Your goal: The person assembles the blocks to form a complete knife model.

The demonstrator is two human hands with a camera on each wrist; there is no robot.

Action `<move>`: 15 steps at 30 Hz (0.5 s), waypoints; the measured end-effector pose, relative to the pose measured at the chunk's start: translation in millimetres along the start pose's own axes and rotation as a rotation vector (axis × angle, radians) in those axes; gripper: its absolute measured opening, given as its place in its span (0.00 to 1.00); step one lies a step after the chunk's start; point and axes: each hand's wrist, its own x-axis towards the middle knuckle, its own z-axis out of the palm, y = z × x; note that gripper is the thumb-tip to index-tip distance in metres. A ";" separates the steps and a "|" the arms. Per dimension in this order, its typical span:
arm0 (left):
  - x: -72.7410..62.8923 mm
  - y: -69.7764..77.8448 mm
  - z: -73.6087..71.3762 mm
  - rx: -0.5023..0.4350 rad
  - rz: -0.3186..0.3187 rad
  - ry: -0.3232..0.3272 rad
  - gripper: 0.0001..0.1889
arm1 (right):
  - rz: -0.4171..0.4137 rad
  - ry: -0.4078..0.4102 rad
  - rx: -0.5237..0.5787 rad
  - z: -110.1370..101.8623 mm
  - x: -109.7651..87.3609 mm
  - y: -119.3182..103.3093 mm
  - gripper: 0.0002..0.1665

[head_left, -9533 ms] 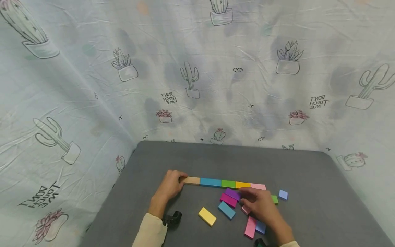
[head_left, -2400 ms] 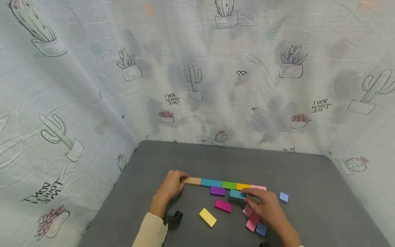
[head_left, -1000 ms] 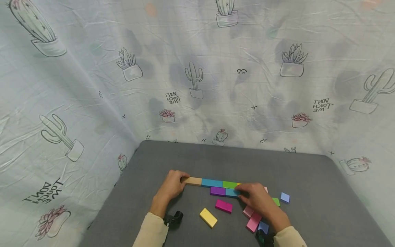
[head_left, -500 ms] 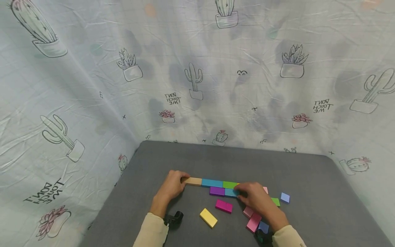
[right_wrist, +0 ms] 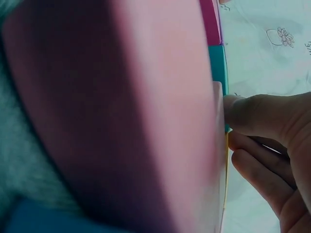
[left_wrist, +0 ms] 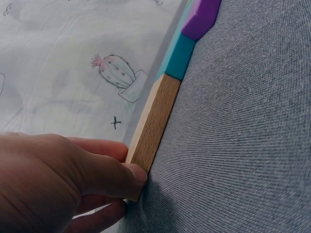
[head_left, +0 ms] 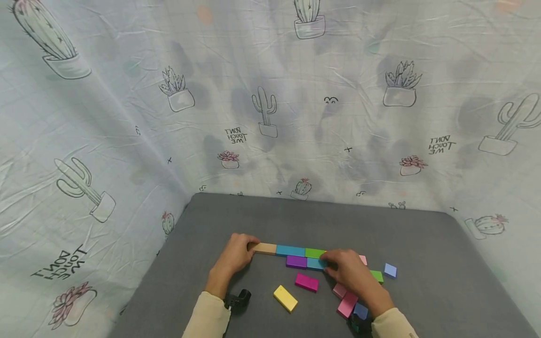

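Looks to me like the step in hand is butting up a second, front row of blocks against the long back one. The right hand has the teal block pinched at its near end, so that block is right at the fingertips, on the hand's left side. The purple block sits farther left of that hand, end to end with the teal one, both snug along the back row. Meanwhile the left hand grips the free end of the wooden block (basically a human bookend), with the blue block and green block running off to its right.

I'd say the next move calls for a gentle sideways nudge and a clean let-go, since a careless thumb could skew the row. The magenta block lies nearest for pickup, left of the right hand and closer to the person; the yellow block is a bit farther that way.

As for direction, the teal block's long axis runs left-right across the desk, parallel to the back row, one end facing the purple block and the other the right hand. Can't see its right end properly, fingers cover it.
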 end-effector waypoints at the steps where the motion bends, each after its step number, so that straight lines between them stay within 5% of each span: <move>1: 0.0 0.0 0.0 0.002 0.001 -0.001 0.11 | -0.001 -0.002 0.003 -0.2 -0.1 0.2 0.16; 8: 0.0 -0.6 1.9 -0.005 -0.018 -0.019 0.11 | 0.047 0.031 0.059 -6.0 -8.2 -5.9 0.16; 15: 1.2 -0.3 1.3 0.002 -0.010 -0.011 0.11 | 0.240 0.048 0.204 -9.3 -23.5 -27.1 0.18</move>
